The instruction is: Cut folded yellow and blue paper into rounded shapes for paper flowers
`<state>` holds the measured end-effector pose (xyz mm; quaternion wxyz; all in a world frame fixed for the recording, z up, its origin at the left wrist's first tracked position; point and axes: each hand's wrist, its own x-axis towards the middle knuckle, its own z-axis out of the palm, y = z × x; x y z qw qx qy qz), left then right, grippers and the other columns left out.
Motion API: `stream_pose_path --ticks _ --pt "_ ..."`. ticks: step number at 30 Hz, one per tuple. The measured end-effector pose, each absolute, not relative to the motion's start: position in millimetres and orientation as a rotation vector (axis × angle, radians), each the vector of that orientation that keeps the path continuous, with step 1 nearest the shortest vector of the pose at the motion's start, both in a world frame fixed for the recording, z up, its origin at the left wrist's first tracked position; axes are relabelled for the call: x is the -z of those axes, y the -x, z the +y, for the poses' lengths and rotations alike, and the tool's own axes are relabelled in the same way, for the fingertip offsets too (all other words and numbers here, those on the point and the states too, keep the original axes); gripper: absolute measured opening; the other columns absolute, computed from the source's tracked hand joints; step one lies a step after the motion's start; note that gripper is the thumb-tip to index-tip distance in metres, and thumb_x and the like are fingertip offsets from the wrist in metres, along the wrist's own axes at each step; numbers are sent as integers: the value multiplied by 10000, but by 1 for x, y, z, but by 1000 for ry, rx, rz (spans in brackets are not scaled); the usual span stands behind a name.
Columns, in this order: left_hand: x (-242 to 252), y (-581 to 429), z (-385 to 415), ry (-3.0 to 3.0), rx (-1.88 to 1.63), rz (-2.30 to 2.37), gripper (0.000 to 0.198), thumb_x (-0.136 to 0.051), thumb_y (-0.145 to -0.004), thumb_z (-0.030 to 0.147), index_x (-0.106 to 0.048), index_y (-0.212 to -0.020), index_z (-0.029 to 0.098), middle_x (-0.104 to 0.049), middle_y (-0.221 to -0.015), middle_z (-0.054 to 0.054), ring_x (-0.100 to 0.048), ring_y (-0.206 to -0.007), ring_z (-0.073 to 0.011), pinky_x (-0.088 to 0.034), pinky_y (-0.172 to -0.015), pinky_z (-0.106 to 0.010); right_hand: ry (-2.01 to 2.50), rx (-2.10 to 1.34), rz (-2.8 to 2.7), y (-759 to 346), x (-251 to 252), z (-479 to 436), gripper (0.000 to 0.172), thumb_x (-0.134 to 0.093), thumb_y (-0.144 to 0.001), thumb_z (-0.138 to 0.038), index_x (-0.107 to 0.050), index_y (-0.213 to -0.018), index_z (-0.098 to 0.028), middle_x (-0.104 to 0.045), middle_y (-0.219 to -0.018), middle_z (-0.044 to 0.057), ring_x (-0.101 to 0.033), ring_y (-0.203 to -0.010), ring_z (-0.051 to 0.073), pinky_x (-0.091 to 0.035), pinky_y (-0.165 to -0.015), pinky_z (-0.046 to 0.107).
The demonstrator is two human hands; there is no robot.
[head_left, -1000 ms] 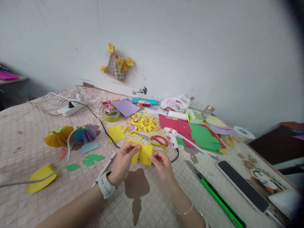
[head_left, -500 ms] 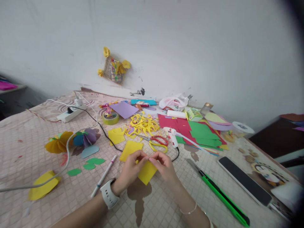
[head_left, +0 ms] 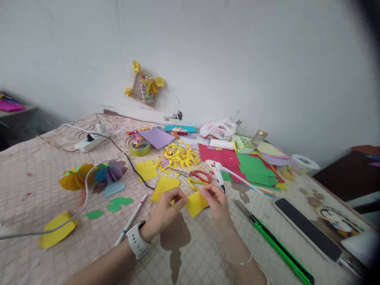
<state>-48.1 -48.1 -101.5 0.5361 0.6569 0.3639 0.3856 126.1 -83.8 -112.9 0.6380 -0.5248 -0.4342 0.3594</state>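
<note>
A small yellow paper piece [head_left: 196, 204] is held up over the table between my two hands. My right hand [head_left: 218, 202] pinches its upper right corner between thumb and fingers. At its left corner, my left hand [head_left: 170, 206] is closed, with thumb and index fingertips at the paper's edge. Another yellow paper sheet [head_left: 164, 186] lies flat just behind my left hand. Beyond my hands rest scissors [head_left: 199, 177] with red and yellow handles and a white glue gun [head_left: 216, 170]. A white pen [head_left: 131, 219] lies left of my left wrist.
A green utility knife [head_left: 276, 241] and a phone [head_left: 307, 229] lie on the right. Yellow paper scraps [head_left: 182, 156], red sheets [head_left: 218, 156] and green sheets [head_left: 257, 168] are at the back. Paper flowers [head_left: 77, 177], a power strip [head_left: 92, 142] and a cable [head_left: 86, 190] lie left.
My hands have moved apart, my right hand going right. The yellow paper has turned and shifted up and right, now stretching between the fingertips.
</note>
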Motion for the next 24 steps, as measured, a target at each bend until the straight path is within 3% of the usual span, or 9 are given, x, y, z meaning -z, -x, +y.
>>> stream_pose_path --ticks 5,10,15,20,24 --pt "100 50 -44 -1565 -990 889 150 -598 -764 271 -577 -643 184 -564 -621 6 -509 -614 -148 -395 -597 -252 1181 -719 -867 -148 108 -79 276 -694 -748 -461 -584 -684 -217 -572 -651 -29 -519 -617 160 -404 -578 271" --pt "95 44 -54 -1625 -977 847 132 -609 -785 298 -644 -733 182 -652 -715 -25 -580 -685 -173 -445 -659 -273 1181 -977 -1088 -126 110 -86 239 -786 -678 -376 -650 -623 -188 -578 -565 -17 -504 -536 152 -388 -505 255" --pt "89 51 -72 -1676 -978 906 117 -583 -766 218 -612 -658 185 -625 -645 -13 -564 -643 -171 -427 -630 -275 1146 -982 -1072 -124 116 -86 205 -788 -670 -337 -657 -618 -187 -589 -590 -20 -515 -565 147 -398 -534 254" --pt "82 104 -100 -1701 -1072 1036 103 -570 -779 197 -606 -683 197 -644 -691 -20 -582 -681 -179 -432 -654 -274 1079 -800 -821 -156 112 -79 237 -757 -671 -385 -590 -654 -218 -581 -646 -46 -530 -614 137 -409 -599 262" --pt "102 176 -107 -1869 -1306 1474 126 -581 -809 280 -607 -704 216 -654 -723 -43 -601 -718 -216 -437 -686 -306 1096 -865 -787 -157 112 -78 271 -823 -596 -382 -618 -619 -207 -593 -617 -29 -543 -595 145 -418 -561 265"
